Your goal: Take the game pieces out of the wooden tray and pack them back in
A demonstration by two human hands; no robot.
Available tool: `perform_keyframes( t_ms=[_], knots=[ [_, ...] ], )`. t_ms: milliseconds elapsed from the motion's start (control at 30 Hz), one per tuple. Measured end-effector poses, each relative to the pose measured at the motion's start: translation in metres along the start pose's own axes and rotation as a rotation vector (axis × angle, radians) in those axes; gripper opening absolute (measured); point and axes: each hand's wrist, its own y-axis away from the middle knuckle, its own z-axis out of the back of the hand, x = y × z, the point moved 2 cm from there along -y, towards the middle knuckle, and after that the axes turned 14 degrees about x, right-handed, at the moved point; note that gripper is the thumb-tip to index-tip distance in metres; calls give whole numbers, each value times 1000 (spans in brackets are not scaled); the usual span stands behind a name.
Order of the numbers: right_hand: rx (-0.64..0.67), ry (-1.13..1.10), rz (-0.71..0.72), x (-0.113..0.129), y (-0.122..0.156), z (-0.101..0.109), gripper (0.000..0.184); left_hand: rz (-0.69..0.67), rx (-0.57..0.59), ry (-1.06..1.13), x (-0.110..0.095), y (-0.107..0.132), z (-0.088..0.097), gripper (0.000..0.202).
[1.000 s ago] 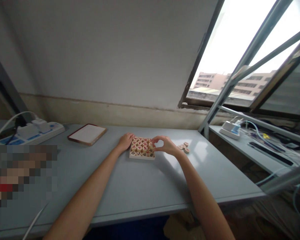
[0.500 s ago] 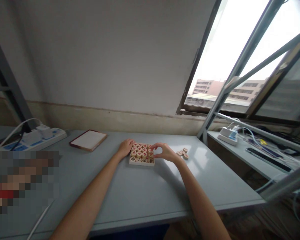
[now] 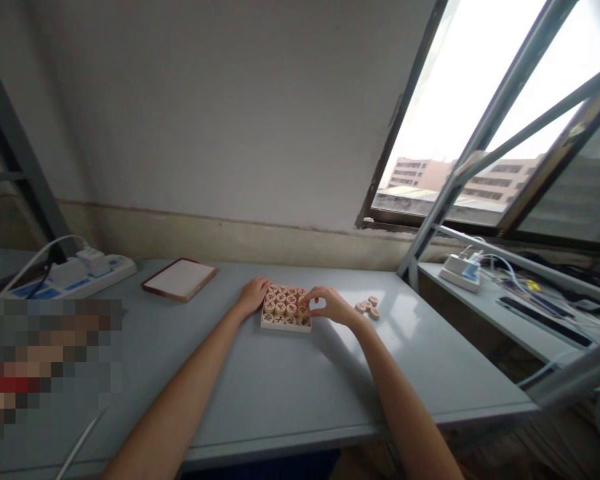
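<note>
A shallow square box (image 3: 285, 325) holds several round wooden chess pieces with red and black marks, on the grey table (image 3: 290, 380). My left hand (image 3: 253, 295) rests curled against the box's left far corner, steadying it. My right hand (image 3: 330, 305) is at the box's right edge, thumb and forefinger pinched over a piece there. A few loose pieces (image 3: 367, 307) lie on the table just right of my right hand.
A flat lid or tablet with a brown rim (image 3: 179, 279) lies at the back left. A power strip with plugs (image 3: 73, 275) sits further left. A second desk with a charger (image 3: 460, 272) and cables stands to the right, under an open window.
My right thumb and forefinger have drawn closer together over the box's right edge. The left hand stays on the box. The view has shifted slightly.
</note>
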Motion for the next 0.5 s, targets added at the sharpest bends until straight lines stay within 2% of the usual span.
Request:
perform_keyframes(
  t_ms=[200, 333, 500],
  knots=[
    [-66, 11, 10, 6, -1, 0, 27, 13, 4, -16, -2, 1, 1, 30],
    [-55, 12, 16, 14, -3, -6, 28, 19, -4, -51, -6, 3, 3, 30],
    [-32, 70, -20, 7, -10, -16, 40, 31, 1, -66, -7, 4, 4, 31]
  ],
)
